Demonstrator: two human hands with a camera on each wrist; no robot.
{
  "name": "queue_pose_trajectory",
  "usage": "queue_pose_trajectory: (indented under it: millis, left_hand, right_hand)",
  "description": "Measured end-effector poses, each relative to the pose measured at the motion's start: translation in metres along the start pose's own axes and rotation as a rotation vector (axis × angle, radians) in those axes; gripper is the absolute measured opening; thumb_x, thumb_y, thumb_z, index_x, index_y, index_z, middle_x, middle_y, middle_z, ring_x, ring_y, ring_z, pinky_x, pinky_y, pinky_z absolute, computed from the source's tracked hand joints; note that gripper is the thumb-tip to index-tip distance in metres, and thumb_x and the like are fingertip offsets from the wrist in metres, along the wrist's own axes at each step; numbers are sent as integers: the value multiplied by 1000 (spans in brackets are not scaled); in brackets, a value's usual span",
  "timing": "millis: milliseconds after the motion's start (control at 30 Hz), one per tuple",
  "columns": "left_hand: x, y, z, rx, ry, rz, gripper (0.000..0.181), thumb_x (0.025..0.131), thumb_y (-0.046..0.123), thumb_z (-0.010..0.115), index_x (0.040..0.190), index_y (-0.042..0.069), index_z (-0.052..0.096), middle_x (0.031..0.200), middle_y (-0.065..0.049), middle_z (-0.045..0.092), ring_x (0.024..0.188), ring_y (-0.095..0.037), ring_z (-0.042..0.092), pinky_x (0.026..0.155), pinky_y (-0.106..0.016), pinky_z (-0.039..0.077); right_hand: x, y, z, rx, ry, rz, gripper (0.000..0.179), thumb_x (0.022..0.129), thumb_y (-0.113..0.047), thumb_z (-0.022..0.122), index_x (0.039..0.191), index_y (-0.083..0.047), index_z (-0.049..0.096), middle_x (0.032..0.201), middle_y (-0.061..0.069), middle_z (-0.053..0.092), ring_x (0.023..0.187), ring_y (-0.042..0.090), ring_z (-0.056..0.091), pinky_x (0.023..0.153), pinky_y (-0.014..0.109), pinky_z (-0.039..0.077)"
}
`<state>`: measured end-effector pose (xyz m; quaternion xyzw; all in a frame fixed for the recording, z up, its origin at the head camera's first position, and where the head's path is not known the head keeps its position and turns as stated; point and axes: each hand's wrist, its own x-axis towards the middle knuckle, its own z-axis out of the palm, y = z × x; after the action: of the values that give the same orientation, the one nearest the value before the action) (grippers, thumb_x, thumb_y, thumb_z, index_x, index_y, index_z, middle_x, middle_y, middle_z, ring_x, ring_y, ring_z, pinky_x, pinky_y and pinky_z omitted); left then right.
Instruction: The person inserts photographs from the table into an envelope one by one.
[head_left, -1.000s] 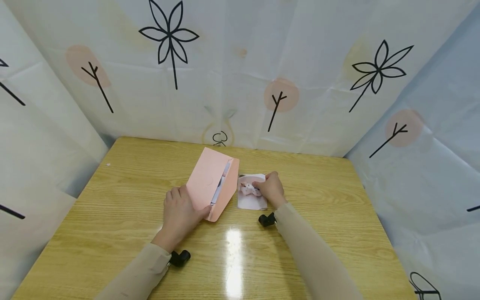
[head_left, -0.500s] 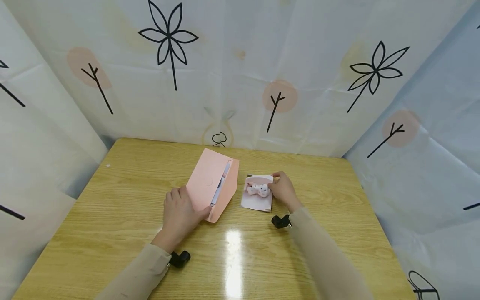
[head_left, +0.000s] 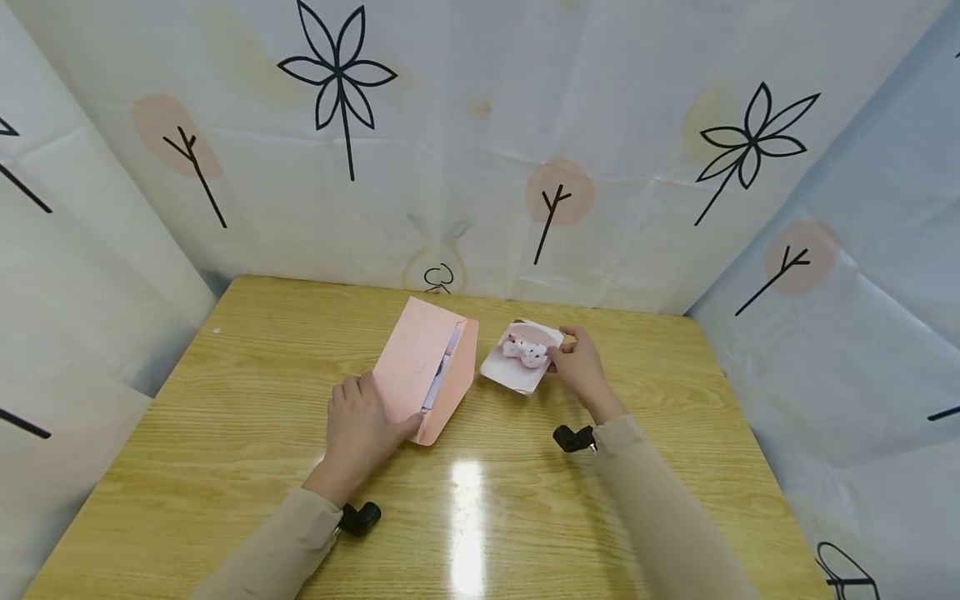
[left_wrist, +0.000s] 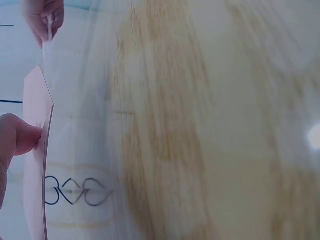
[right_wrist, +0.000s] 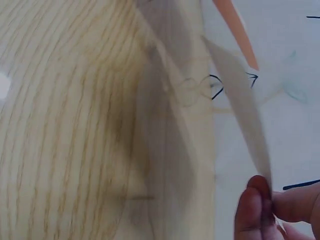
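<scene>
My left hand [head_left: 362, 425] grips the lower left side of a pink envelope [head_left: 415, 350], its thumb on the front by the opening. The flap stands unfolded to the right, and the edges of white and grey papers [head_left: 441, 371] show inside. To the right of the envelope, my right hand [head_left: 585, 371] pinches a thin square photo card [head_left: 512, 373] by its right edge. Its picture is a pale spotted bow. In the right wrist view the card [right_wrist: 245, 110] appears nearly edge-on between thumb and fingers, raised off the tabletop.
Both hands work over a wooden table [head_left: 262, 383]. A white curtain [head_left: 465, 125] with flower and tree prints hangs behind it and along both sides. Black wrist cameras jut from each sleeve, and a bright glare streak lies on the wood in front.
My right hand has drawn the photo card right and away from the envelope, then lifted and tilted it. The left hand and envelope have stayed in place.
</scene>
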<state>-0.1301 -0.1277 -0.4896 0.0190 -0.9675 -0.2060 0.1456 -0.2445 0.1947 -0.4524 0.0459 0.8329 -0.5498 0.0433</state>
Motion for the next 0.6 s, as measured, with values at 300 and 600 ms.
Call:
queue_pose_trajectory:
  millis: [300,600]
  left_hand:
    - [0,0,1,11,2,2,97,62,62,78,116,-13,47,101,-27,47,91,-41,44,78,-50,38]
    - [0,1,6,26,1,1,94,61,61,78,113,-12,47,98,-25,47,89,-39,43,75,-48,38]
  right_hand:
    - [-1,-10,2,183,170,-98,54,95,-6,54,144,-7,32,92,19,53,84,40,65,81,49,52]
    - [-4,-14,11,280,224,-197,52,93,-11,61,139,-3,37,92,17,53,82,38,64,70,31,56]
